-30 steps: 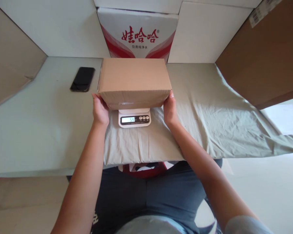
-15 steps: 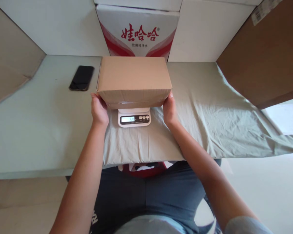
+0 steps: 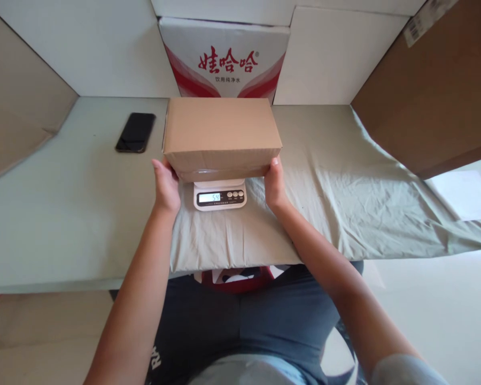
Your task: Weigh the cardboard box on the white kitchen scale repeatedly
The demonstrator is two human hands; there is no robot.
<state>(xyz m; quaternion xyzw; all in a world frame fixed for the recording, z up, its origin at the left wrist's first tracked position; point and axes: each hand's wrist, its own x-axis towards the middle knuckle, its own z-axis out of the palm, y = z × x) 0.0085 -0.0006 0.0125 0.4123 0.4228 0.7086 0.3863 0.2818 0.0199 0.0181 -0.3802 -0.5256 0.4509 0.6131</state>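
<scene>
A closed brown cardboard box (image 3: 222,124) sits at the middle of the table, over a small white kitchen scale (image 3: 220,206). Only the scale's front shows, with a lit display that seems to read 54 and several buttons; the box hides its platform. My left hand (image 3: 167,186) grips the box's near left corner, thumb up and the other fingers tucked out of sight under it. At the near right corner my right hand (image 3: 274,183) holds the box the same way. Whether the box rests fully on the scale is hidden.
A black phone (image 3: 136,132) lies left of the box. Behind stands a white and red carton (image 3: 228,61) with white panels beside it. Large brown cardboard (image 3: 433,91) rises at the right, near a white sheet (image 3: 465,195). A wrinkled pale green cloth (image 3: 324,214) covers the table.
The camera view has shifted slightly. My right hand's thumb now lies a little more on the box's front corner. The box and the display reading look the same.
</scene>
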